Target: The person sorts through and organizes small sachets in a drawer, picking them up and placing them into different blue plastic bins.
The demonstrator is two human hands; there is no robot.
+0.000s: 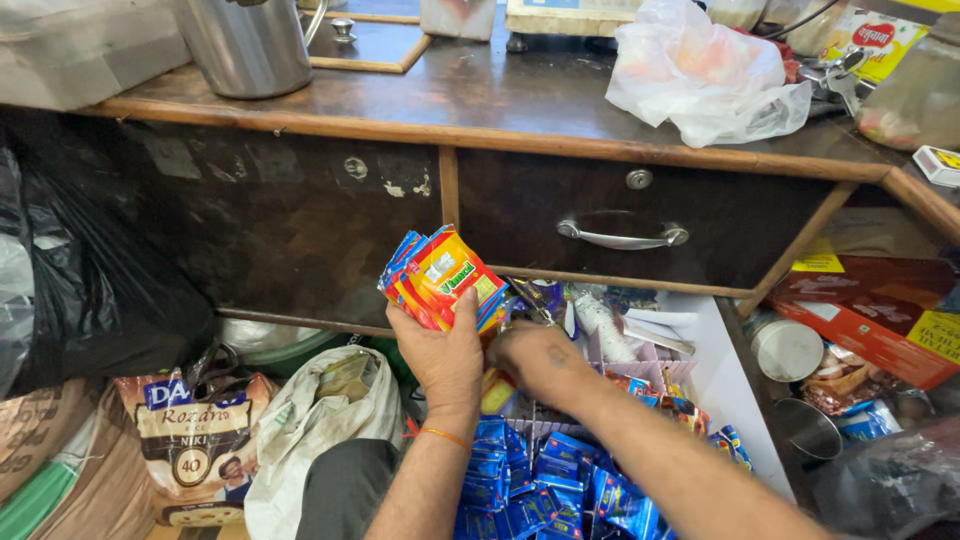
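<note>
My left hand (440, 355) holds up a stack of small red, yellow and blue sachets (443, 277) in front of the dark wooden counter. An orange thread is tied round that wrist. My right hand (535, 358) reaches down beside it into a box of mixed sachets (640, 365), its fingers hidden behind the held stack. Below both forearms lies a pile of blue sachets (530, 490).
A drawer with a metal handle (622, 236) is just above the hands. On the counter top are a steel pot (245, 45) and a white plastic bag (700, 75). A rice sack (195, 440), a white sack (310, 420), a black bag (80, 280) left; red cartons (870, 315) right.
</note>
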